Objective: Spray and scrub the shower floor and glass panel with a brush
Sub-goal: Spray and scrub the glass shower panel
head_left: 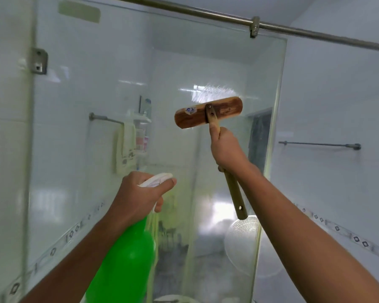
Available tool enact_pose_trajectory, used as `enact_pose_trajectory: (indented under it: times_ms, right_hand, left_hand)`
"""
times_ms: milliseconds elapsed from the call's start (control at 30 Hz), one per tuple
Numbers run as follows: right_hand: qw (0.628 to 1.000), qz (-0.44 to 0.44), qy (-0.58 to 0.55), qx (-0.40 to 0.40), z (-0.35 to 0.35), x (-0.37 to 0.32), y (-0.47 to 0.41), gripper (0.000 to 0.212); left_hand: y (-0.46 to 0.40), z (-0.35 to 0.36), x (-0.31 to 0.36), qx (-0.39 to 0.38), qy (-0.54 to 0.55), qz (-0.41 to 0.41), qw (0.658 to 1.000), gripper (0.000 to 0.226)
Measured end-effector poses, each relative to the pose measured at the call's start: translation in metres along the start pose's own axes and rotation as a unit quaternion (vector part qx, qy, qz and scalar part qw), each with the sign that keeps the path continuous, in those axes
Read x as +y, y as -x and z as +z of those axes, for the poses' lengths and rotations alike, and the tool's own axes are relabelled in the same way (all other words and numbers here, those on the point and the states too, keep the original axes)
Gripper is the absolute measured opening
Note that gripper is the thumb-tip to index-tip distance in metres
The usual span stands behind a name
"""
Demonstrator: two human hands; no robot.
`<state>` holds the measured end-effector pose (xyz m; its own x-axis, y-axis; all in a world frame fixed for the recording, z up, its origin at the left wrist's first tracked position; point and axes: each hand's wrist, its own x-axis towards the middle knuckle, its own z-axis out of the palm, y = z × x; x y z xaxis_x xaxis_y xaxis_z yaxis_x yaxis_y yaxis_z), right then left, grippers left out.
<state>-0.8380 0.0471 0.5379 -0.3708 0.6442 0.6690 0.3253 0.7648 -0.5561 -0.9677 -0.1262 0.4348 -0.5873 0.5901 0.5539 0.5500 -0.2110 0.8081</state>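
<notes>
Glass panel (109,88) of shower enclosure, upright, filled most of the view, its right edge running down beside a white tiled wall (337,95); a faint streaked patch showed on the glass just above the brush head. Brush (208,112), wooden, long flat head on a short stick handle, was held high at the right part of the panel with its bristle side turned to the glass; whether the bristles touched could not be told for certain. Right hand (225,149) was wrapped tightly round the handle just below the head, thumb laid up along the stick, the handle's lower end jutting out below the wrist. Left hand (140,193), lower and nearer, gripped the neck of a green spray bottle (127,259), a finger curled at the trigger and the white nozzle pointed at the glass. Metal rail (206,14) ran across the top; a towel bar with cloth (123,147) showed through the glass at far left. Shower floor was not in view. Step in hand, by judgement: scrubbing the upper glass. Next move would call for firm strokes downward across the panel, with fresh spray ahead of the brush.
</notes>
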Motion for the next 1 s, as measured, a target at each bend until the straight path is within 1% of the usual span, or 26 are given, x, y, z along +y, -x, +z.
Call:
enact_pose_trajectory:
  times_ms: [67,133,167,233,267,333,400,433,467,533,567,600,633,700,733,767,800,867,900,933,1000]
  right_hand:
    - [1.000,0.000,-0.031,-0.001,0.000,-0.006,-0.003,0.055]
    - [0.995,0.009,-0.094,-0.008,-0.004,-0.014,-0.004,0.055]
    - [0.992,0.017,-0.124,-0.010,-0.003,-0.019,-0.004,0.055]
    - [0.989,0.017,-0.148,-0.005,0.003,-0.026,-0.004,0.055]
    - [0.990,0.009,-0.138,-0.002,0.009,-0.027,-0.004,0.054]
    - [0.997,-0.024,-0.079,0.003,0.025,-0.025,0.000,0.050]
    - [0.998,-0.056,-0.011,0.006,0.048,-0.017,0.018,0.045]
    - [0.997,-0.072,0.019,-0.008,0.064,-0.010,0.033,0.044]
    - [0.994,-0.089,0.053,-0.042,0.081,-0.003,0.051,0.043]
    - [0.975,-0.131,0.125,-0.127,0.106,0.005,0.084,0.043]
    - [0.964,-0.150,0.154,-0.153,0.112,0.004,0.091,0.044]
    - [0.957,-0.168,0.176,-0.160,0.111,-0.001,0.088,0.045]
    - [0.954,-0.189,0.181,-0.147,0.105,-0.011,0.076,0.046]
    - [0.962,-0.200,0.163,-0.092,0.084,-0.040,0.039,0.047]
    - [0.970,-0.186,0.146,-0.054,0.069,-0.056,0.017,0.049]
    - [0.981,-0.152,0.119,-0.027,0.054,-0.068,-0.004,0.051]
    - [0.990,-0.114,0.086,-0.011,0.044,-0.080,-0.024,0.052]
    - [0.996,-0.079,0.049,0.005,0.037,-0.091,-0.037,0.055]
    - [0.993,-0.095,0.068,0.004,0.044,-0.093,-0.034,0.054]
    - [0.985,-0.131,0.110,-0.009,0.059,-0.088,-0.025,0.051]
    - [0.950,-0.222,0.213,-0.058,0.103,-0.067,0.009,0.041]
  left_hand:
    - [0.001,-0.009,-0.012,0.041,0.017,-0.010,0.999,0.040]
    - [-0.003,-0.017,-0.020,0.071,0.034,-0.008,0.997,0.031]
    - [-0.004,-0.021,-0.022,0.079,0.025,-0.006,0.997,0.031]
    - [-0.005,-0.024,-0.026,0.082,0.011,0.000,0.997,0.040]
    - [-0.003,-0.025,-0.027,0.083,0.001,0.004,0.997,0.045]
    - [-0.001,-0.030,-0.029,0.091,-0.018,0.006,0.996,0.051]
    - [-0.002,-0.040,-0.035,0.111,-0.015,0.005,0.994,0.046]
    - [-0.003,-0.047,-0.037,0.122,-0.004,0.007,0.993,0.041]
    - [-0.004,-0.054,-0.040,0.132,0.004,0.011,0.991,0.035]
    - [-0.003,-0.064,-0.041,0.147,0.010,0.024,0.989,0.027]
    - [-0.002,-0.066,-0.042,0.150,0.006,0.031,0.988,0.026]
    - [-0.001,-0.069,-0.041,0.150,-0.001,0.041,0.988,0.027]
    - [0.000,-0.072,-0.040,0.148,-0.013,0.049,0.988,0.028]
    - [-0.001,-0.081,-0.038,0.152,-0.033,0.052,0.986,0.031]
    - [-0.003,-0.086,-0.038,0.157,-0.037,0.050,0.986,0.033]
    - [-0.005,-0.091,-0.038,0.162,-0.036,0.046,0.985,0.035]
    - [-0.007,-0.099,-0.038,0.170,-0.029,0.042,0.984,0.037]
    - [-0.009,-0.107,-0.037,0.177,-0.017,0.030,0.984,0.038]
    - [-0.009,-0.112,-0.037,0.181,-0.014,0.029,0.983,0.038]
    - [-0.009,-0.117,-0.036,0.185,-0.015,0.031,0.982,0.039]
    - [-0.007,-0.123,-0.036,0.185,-0.024,0.037,0.982,0.038]
